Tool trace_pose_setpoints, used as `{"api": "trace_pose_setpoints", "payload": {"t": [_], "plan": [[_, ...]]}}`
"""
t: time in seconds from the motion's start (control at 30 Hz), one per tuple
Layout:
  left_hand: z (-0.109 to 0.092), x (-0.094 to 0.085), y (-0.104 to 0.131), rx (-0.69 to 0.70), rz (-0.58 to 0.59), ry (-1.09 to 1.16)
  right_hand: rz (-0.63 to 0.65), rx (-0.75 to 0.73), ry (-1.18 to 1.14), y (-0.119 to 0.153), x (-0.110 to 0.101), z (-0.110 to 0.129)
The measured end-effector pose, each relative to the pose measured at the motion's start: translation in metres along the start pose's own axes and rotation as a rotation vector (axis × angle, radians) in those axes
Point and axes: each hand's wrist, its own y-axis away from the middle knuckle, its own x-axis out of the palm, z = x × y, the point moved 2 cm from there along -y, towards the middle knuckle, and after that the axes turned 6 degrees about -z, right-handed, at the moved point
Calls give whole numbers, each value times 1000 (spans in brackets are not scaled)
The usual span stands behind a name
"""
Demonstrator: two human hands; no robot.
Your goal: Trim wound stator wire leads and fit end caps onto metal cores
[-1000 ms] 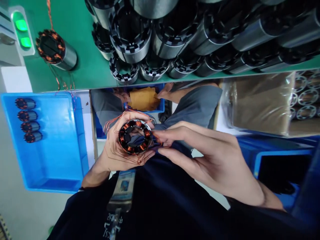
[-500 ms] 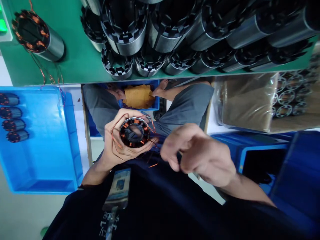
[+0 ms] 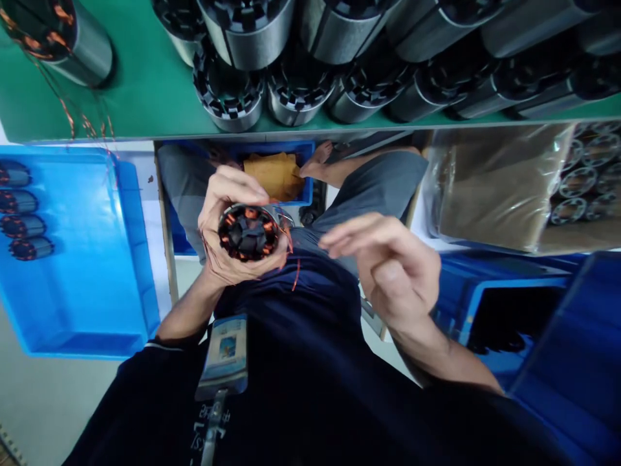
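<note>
My left hand is wrapped round a wound stator, a metal cylinder with black slots and copper coils whose open end faces up toward the camera. Loose copper wires stick out from its right side. To the right of the stator, and apart from it, my right hand is raised with its fingers extended to the left; nothing shows in it. Another wound stator with trailing wires lies at the upper left of the green table.
Rows of unwound stators stand on the green table. At left, a blue tray holds several wound stators. At right are a plastic-lined box and a dark blue bin. A yellow bundle lies below the table.
My left hand has tilted the stator and moved slightly up and left. My right hand's fingers have straightened from a curl. The view has shifted, so the table sits higher.
</note>
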Motion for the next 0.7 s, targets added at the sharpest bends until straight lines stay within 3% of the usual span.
{"api": "trace_pose_setpoints", "payload": {"t": [0.07, 0.13, 0.2, 0.33, 0.4, 0.47, 0.53, 0.57, 0.63, 0.7], "plan": [[-14, -4, -6, 372, 21, -131, -34, 177, -170, -8, 3, 4], [-20, -4, -8, 586, 109, -247, -11, 282, -302, -16, 11, 8], [-17, -4, -8, 566, 165, -275, 28, 371, -384, -22, 18, 10], [-6, -5, 1, 503, 152, -183, 81, 487, -578, -17, 18, 5], [-2, -1, 6, 257, 239, -25, 100, 517, -659, -8, 21, -3], [1, 7, 14, -174, 317, 243, 77, 533, -715, 3, 28, -15], [3, 18, 24, -609, 282, 523, 17, 514, -713, 11, 35, -26], [3, 24, 28, -755, 240, 633, -12, 488, -692, 13, 37, -30], [6, 34, 35, -922, 157, 766, -39, 399, -613, 12, 38, -34], [9, 42, 37, -957, 110, 820, -37, 256, -500, 5, 34, -32]]}}
